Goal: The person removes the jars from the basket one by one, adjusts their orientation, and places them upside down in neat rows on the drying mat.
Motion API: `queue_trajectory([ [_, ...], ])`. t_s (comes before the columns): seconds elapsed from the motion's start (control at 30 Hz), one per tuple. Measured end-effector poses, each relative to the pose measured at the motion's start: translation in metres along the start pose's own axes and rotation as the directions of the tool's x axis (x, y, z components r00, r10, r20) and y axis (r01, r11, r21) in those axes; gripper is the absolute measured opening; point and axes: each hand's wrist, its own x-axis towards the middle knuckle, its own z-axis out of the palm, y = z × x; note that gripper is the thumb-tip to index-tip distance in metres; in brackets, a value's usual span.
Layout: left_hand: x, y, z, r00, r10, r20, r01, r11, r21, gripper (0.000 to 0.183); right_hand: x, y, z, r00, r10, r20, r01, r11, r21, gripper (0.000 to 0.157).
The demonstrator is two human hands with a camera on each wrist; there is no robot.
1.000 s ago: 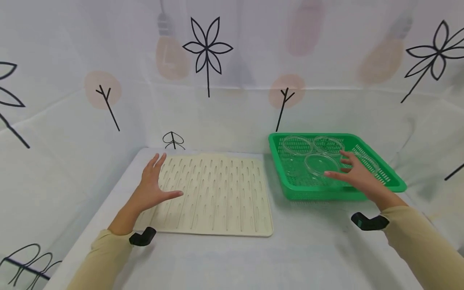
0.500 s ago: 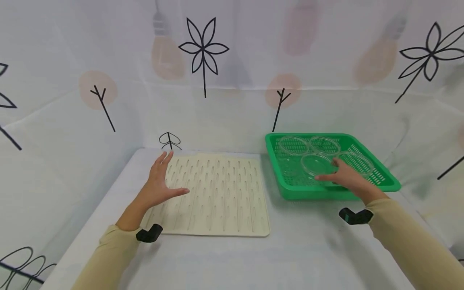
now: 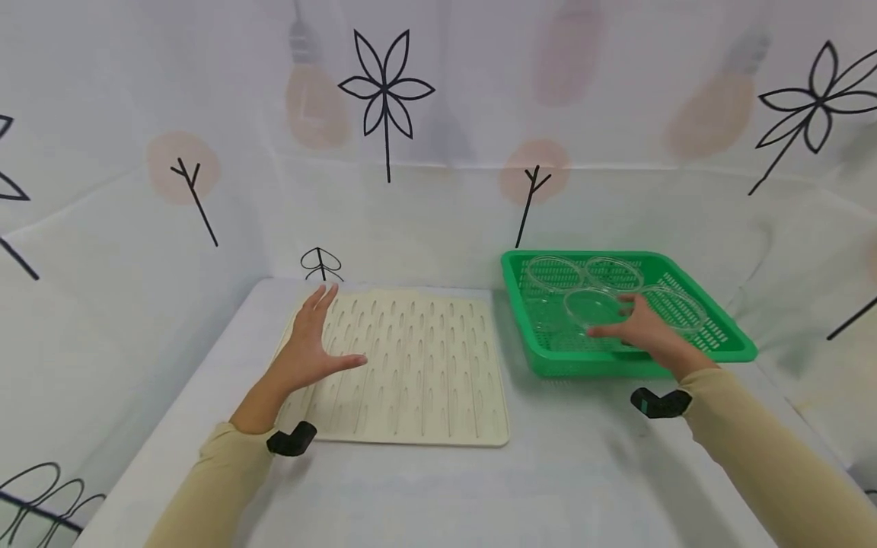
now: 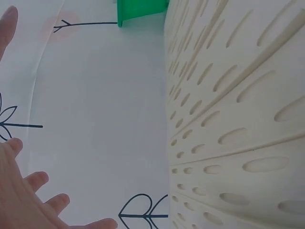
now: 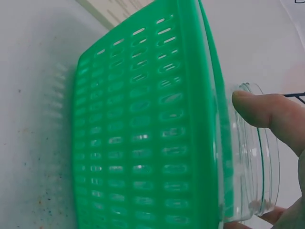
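In the head view a green slotted basket (image 3: 596, 365) stands on the table at the right, with several clear round dishes in it. My right hand (image 3: 644, 331) is in over the basket's near side. It holds the front clear dish (image 3: 592, 307), thumb at one side and fingers at the other; the right wrist view shows the thumb (image 5: 271, 114) on the rim of a clear round dish (image 5: 257, 167). My left hand (image 3: 308, 350) hovers over the left side of a cream mat (image 3: 411, 365) with rows of raised oval ridges. Its fingers are spread and it holds nothing.
Two clear dishes (image 3: 613, 274) lie at the basket's back, and another (image 3: 674, 308) sits right of my right hand. White table surface (image 3: 466, 495) runs in front of mat and basket. A patterned white cloth (image 3: 438, 213) closes off the back.
My right hand has moved left and down into the basket and closed its fingers about the front dish, which has shifted slightly left. My left hand has drifted right over the mat.
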Motion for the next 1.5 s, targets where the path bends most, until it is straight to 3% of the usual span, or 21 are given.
queue_trajectory([
  [0.43, 0.010, 0.007, 0.007, 0.999, 0.040, 0.009, -0.040, 0.999, -0.031, 0.115, -0.004, -0.014, -0.003, 0.992, -0.055, -0.112, 0.061, 0.997, 0.051, 0.112],
  [0.73, 0.017, 0.016, 0.012, 0.995, 0.099, -0.012, -0.100, 0.991, -0.085, 0.113, -0.012, -0.032, -0.006, 0.981, -0.142, -0.132, 0.155, 0.983, 0.098, 0.104],
  [1.03, 0.023, 0.028, 0.014, 0.994, 0.111, -0.009, -0.112, 0.988, -0.111, 0.112, -0.017, -0.047, -0.012, 0.966, -0.197, -0.169, 0.214, 0.973, 0.086, 0.100],
  [1.5, 0.032, 0.041, 0.021, 0.991, 0.131, 0.000, -0.130, 0.982, -0.135, 0.110, -0.028, -0.077, -0.005, 0.947, -0.287, -0.145, 0.300, 0.951, 0.076, 0.098],
])
